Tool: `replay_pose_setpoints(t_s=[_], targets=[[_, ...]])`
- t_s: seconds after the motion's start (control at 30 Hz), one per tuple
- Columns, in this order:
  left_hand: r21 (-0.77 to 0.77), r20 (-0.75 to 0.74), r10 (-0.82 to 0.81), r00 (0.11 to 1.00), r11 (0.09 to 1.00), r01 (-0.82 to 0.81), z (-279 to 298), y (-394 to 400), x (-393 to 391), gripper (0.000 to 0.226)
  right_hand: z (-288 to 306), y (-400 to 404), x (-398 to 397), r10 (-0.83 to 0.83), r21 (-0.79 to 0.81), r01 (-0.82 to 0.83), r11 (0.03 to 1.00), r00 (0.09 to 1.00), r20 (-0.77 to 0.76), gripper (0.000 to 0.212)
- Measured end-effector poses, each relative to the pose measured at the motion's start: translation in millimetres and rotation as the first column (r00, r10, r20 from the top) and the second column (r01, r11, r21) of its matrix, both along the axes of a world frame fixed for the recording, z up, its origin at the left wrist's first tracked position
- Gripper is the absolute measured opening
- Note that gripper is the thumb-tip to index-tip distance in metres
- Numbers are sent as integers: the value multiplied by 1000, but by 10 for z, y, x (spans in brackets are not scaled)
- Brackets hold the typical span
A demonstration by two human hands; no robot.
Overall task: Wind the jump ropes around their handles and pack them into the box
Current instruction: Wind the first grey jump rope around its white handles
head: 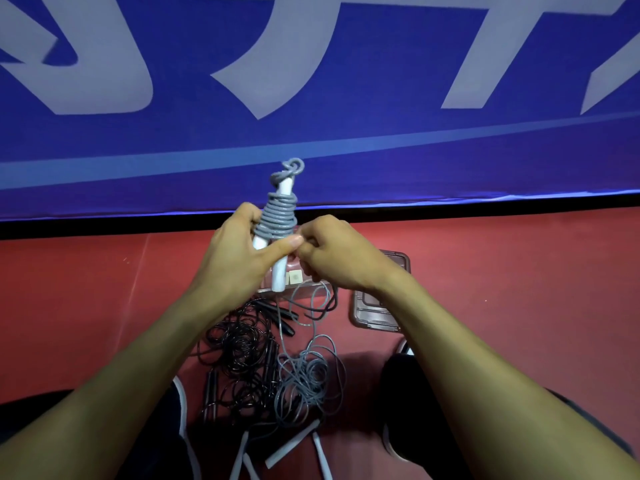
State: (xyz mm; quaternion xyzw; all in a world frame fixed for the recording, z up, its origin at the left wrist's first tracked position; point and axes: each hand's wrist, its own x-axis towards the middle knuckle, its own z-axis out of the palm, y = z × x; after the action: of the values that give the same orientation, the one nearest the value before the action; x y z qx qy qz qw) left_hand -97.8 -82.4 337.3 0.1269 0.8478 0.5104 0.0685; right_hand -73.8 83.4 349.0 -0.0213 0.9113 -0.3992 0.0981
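My left hand grips a pair of white handles held upright, with grey rope coiled round their upper half. My right hand pinches the grey rope just right of the coil, close to my left thumb. A loose strand hangs from it to a grey rope tangle on the red floor. Beside that lies a black rope tangle with dark handles. The clear box is mostly hidden behind my hands. Its lid lies to the right.
More white handles lie on the floor near the bottom edge. My shoes and dark trouser legs flank the rope pile. A blue banner with large pale letters stands as a wall beyond the red floor.
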Motion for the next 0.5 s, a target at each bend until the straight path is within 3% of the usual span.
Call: replay_pose_setpoints(t_s=[0.2, 0.5], targets=[[146, 95, -54, 994, 988, 40, 28, -66, -35, 45, -16, 24, 0, 28, -19, -28, 999, 1000, 3, 33], [358, 209, -125, 970, 933, 43, 10, -4, -21, 32, 30, 0, 16, 56, -2, -56, 998, 998, 16, 35]])
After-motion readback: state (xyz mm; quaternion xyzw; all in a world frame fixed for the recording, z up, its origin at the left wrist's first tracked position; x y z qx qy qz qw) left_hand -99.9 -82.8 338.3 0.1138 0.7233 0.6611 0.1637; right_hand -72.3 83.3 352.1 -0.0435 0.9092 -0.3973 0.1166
